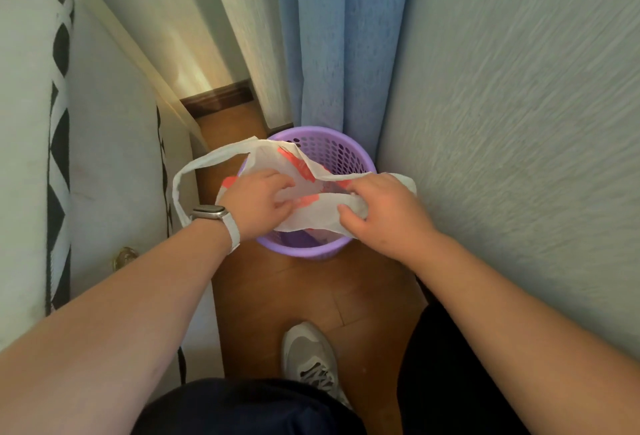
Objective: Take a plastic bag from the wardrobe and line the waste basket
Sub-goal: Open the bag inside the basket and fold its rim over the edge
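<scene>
Two bare hands hold a thin white plastic bag with red print [311,216] over a round purple plastic waste basket with little holes [341,154].

The left hand [258,202], with a pale watch [216,215] on its wrist, pinches the near-left part of the bag. The right hand [377,208] is squeezed tight around the bag's right end. The bag stretches sideways from one hand to the other, its open mouth facing up. One long handle loop [180,189] hangs out past the left hand. The basket stands on the brown wood floor [311,289] just under both hands, beside a blue curtain [343,36].
</scene>
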A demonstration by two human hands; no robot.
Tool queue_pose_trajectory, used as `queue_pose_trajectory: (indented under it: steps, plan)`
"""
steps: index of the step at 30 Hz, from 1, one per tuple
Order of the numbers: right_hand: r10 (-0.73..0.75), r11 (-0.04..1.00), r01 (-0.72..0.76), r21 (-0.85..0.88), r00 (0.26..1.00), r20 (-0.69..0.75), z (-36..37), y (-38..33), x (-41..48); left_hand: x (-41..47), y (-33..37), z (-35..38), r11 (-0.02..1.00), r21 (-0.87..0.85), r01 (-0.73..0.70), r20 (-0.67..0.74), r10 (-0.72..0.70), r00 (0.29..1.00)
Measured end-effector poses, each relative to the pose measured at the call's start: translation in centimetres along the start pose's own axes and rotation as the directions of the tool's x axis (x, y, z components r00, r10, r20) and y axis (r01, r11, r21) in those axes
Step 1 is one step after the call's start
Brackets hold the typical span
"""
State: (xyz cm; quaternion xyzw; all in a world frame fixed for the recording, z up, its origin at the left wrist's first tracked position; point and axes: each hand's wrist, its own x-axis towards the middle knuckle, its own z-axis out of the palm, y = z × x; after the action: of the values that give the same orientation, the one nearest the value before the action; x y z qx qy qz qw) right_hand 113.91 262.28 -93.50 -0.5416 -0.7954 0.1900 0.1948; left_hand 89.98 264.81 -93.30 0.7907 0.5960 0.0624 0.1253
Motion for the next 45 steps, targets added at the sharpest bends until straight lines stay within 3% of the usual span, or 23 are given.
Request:
queue_pose_trajectory:
  steps: [3,6,11,16,24,29,33,45]
  plan:
    - [-0.025,1.000,0.024,0.008,0.991,0.132,1.5,-1.3,1.0,-0.2,-0.5,0.8,0.999,0.041,-0.015,0.156,0.008,0.988]
    - [-0.008,0.999,0.016,-0.033,0.971,0.240,3.0,-1.0,1.5,-0.1,-1.1,1.3,0.997,0.068,-0.024,0.204,0.009,0.979]
    - [0.093,0.992,-0.072,-0.105,0.974,0.208,3.5,0.7,1.7,0.4,-1.5,1.8,1.000,0.003,0.005,0.211,-0.006,0.977]
    - [-0.024,0.997,0.037,-0.071,0.984,0.176,2.8,1.5,1.3,-0.2,-1.3,0.3,0.997,-0.067,0.035,0.154,-0.025,0.988]
    - [-0.106,0.991,0.118,-0.056,0.978,0.179,0.1,1.8,-1.4,-3.1,-1.6,-1.3,0.996,0.064,0.063,0.293,-0.079,0.953]
    - [-0.051,0.994,0.076,-0.079,0.958,0.283,0.2,2.1,-2.8,-4.3,-1.8,-1.0,0.991,0.123,0.052,0.294,-0.087,0.952]
    - [-0.024,0.992,0.068,-0.109,0.932,0.361,1.0,2.4,-2.9,-4.8,-2.3,-0.5,0.965,0.256,-0.054,0.324,-0.033,0.946]
    - [0.081,0.972,0.008,-0.236,0.928,0.363,3.4,4.2,-1.1,-4.7,-3.4,2.0,0.924,0.372,-0.083,0.187,0.013,0.982]
